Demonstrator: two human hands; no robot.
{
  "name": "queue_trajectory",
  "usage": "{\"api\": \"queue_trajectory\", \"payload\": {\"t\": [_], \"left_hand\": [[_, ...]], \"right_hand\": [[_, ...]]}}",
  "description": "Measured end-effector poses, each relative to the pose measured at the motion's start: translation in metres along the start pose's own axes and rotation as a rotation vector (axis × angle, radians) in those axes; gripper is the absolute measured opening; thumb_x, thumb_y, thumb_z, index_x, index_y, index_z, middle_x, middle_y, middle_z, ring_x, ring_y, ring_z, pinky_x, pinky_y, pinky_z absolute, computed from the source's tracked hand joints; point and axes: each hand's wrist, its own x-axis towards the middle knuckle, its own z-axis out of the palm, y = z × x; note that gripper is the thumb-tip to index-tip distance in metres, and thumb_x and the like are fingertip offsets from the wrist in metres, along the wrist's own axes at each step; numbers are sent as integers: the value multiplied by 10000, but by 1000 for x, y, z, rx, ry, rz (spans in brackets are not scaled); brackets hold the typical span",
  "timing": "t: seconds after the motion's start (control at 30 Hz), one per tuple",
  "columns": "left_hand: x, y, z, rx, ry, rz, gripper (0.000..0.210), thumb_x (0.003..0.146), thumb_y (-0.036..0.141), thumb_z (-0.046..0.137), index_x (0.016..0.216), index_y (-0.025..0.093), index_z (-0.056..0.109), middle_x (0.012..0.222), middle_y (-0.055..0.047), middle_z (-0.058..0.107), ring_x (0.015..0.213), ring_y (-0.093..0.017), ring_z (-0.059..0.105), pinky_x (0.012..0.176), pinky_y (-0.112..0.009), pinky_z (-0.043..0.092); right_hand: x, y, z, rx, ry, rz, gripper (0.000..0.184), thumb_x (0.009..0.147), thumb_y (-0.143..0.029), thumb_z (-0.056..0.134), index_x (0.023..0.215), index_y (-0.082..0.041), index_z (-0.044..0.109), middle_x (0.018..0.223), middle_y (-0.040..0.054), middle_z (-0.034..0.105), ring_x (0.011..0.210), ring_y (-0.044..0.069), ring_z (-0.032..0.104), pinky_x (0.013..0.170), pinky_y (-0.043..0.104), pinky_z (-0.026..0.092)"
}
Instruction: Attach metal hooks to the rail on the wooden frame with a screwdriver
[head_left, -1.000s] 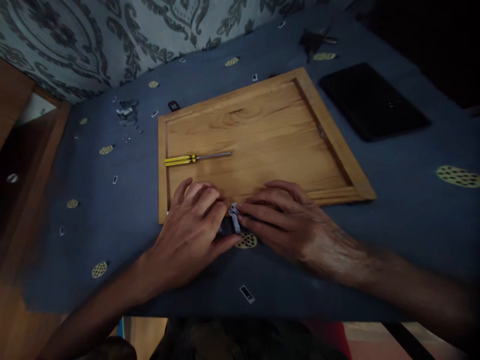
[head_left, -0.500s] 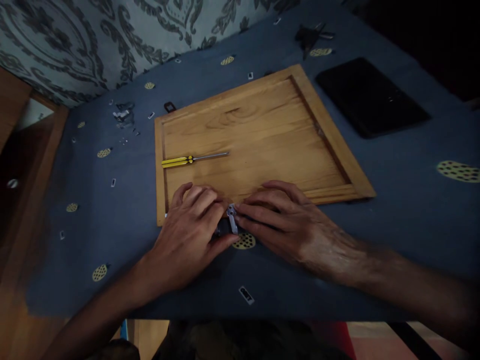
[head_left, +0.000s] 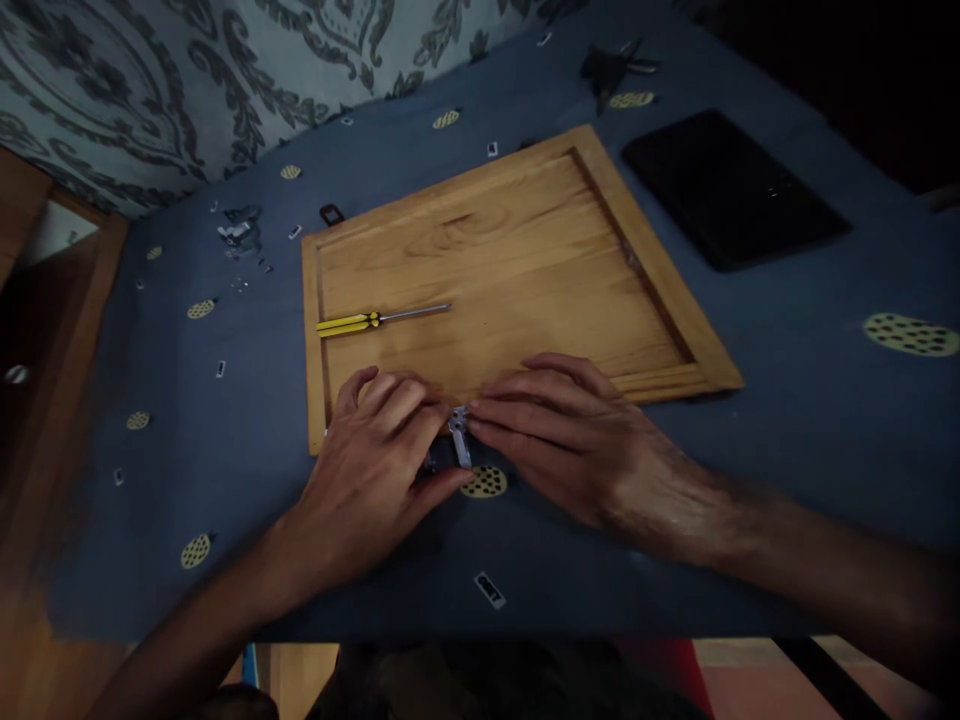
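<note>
A framed wooden cabinet door (head_left: 480, 260) lies flat, its recessed side up. At its near edge sits a small metal hinge (head_left: 460, 440), its arm pointing toward me past the wood. My left hand (head_left: 375, 450) is curled around the hinge from the left, with the thumb by the end of the arm. From the right, the fingertips of my right hand (head_left: 577, 435) press against the hinge, fingers held together. The part of the hinge under my left fingers is hidden. A screwdriver (head_left: 382, 318) with a yellow and black handle rests on the door's panel.
Loose metal hardware (head_left: 238, 235) and several small screws (head_left: 262, 266) lie at the far left of the blue tablecloth (head_left: 247, 450). A dark ring-like piece (head_left: 331, 214) is behind the door. A black tablet-like slab (head_left: 735, 190) and a dark tool (head_left: 615, 70) lie at the right.
The whole view has shifted slightly, so things appear a little farther left. Both hands keep about the same place at the hinge.
</note>
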Motion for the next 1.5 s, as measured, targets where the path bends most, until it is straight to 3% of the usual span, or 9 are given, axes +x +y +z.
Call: {"api": "queue_trajectory", "payload": {"t": [0.23, 0.5, 0.77, 0.97, 1.17, 1.3, 1.5], "left_hand": [[-1, 0, 0, 11, 4, 12, 289, 927, 396, 677, 1080, 154, 635, 1131, -98, 646, 1127, -289, 557, 1083, -548, 406], [0, -2, 2, -19, 6, 6, 315, 923, 404, 687, 1110, 158, 624, 1127, -93, 646, 1129, -286, 558, 1084, -555, 404], [-1, -2, 3, 12, 13, 13, 340, 924, 411, 677, 1144, 158, 623, 1127, -104, 654, 1135, -303, 554, 1051, -554, 424], [-2, -6, -17, 26, 60, 19, 444, 926, 505, 660, 1215, 173, 604, 1138, -100, 677, 1126, -296, 571, 999, -508, 465], [-4, -28, -37, -100, 218, -193, 119, 982, 302, 590, 1044, 244, 674, 1014, -9, 716, 938, -185, 671, 835, -319, 537], [-6, -57, -29, -192, 340, -361, 129, 941, 301, 607, 867, 225, 680, 810, 22, 697, 755, -150, 650, 723, -274, 520], [-10, -83, -12, -293, 370, -429, 175, 927, 348, 591, 866, 213, 685, 825, -6, 704, 783, -176, 649, 751, -300, 527]], "right_hand": [[-2, -1, 2, -39, -48, -43, 247, 1012, -139, 483, 1132, -170, 697, 1163, 55, 760, 1174, 212, 645, 1086, 496, 467], [0, -3, 2, -66, -57, -23, 235, 1010, -134, 513, 1075, -236, 715, 1128, 5, 768, 1101, 204, 663, 1104, 468, 416], [0, -5, -1, -99, -83, -27, 253, 986, -113, 531, 1053, -245, 736, 1143, 22, 743, 1102, 234, 641, 1127, 508, 380], [-1, -6, -1, -115, -92, -30, 278, 996, -106, 499, 1097, -234, 724, 1153, 18, 749, 1093, 231, 642, 1129, 516, 376], [-1, -4, -1, -118, -100, -23, 302, 1019, -122, 448, 1117, -241, 707, 1145, -2, 757, 1107, 227, 639, 1121, 518, 385], [0, -2, 1, -78, -70, -21, 308, 1049, -161, 407, 1100, -223, 704, 1107, -10, 770, 1080, 212, 652, 1123, 482, 368], [-6, 0, 8, -30, -31, -6, 282, 1037, -192, 447, 1167, -232, 694, 1113, -14, 771, 1077, 211, 645, 1144, 480, 353]]}}
